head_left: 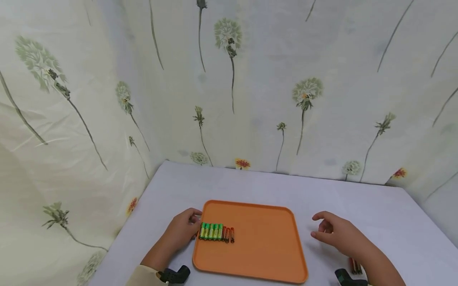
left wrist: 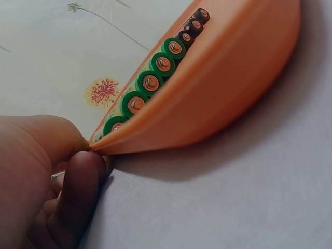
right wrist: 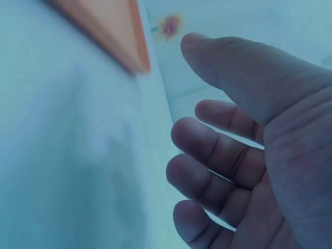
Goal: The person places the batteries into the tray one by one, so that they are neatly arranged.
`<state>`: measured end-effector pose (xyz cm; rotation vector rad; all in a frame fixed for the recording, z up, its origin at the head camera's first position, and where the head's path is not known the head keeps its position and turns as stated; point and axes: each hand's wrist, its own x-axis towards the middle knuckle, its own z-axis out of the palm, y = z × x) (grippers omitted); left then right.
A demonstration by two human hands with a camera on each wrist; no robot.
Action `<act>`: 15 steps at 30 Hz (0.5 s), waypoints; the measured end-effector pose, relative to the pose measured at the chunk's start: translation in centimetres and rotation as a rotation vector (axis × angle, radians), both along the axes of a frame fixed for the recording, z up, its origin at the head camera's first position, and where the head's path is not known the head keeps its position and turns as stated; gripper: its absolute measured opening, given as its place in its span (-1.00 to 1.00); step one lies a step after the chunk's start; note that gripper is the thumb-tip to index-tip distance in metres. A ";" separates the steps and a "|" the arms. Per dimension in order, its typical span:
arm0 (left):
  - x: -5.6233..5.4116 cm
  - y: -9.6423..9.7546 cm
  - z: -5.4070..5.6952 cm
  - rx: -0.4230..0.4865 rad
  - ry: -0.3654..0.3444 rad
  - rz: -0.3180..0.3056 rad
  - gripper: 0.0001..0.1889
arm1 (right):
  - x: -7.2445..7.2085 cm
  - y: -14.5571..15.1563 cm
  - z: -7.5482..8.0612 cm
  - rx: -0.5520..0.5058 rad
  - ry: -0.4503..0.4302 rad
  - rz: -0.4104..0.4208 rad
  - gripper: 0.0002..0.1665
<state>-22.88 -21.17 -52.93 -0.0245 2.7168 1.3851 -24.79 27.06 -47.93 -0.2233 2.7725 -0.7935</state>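
An orange tray (head_left: 264, 242) lies on the white table. Along its left side several green batteries (head_left: 212, 231) stand in a row, followed by 3 thinner red-and-black batteries (head_left: 227, 234). My left hand (head_left: 182, 230) pinches the tray's left rim between thumb and fingers, as the left wrist view shows beside the green batteries (left wrist: 150, 82). To the right of the tray, my right hand (head_left: 340, 234) hovers over the table and holds nothing. In the right wrist view its fingers (right wrist: 194, 137) are loosely bent, apart from the thumb.
More red-and-black batteries (head_left: 355, 266) lie on the table near my right wrist, partly hidden by the forearm. A flower-patterned curtain (head_left: 257, 87) hangs behind and to the left of the white tabletop (head_left: 272, 184).
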 end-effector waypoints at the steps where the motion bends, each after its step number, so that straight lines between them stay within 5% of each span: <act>1: 0.0 0.0 0.1 0.001 -0.003 0.004 -0.70 | 0.1 0.6 0.0 0.009 -0.003 -0.010 -0.26; 15: 0.1 0.0 -0.1 0.021 -0.002 -0.007 -0.70 | 2.3 6.8 -1.6 0.061 -0.062 -0.110 -0.24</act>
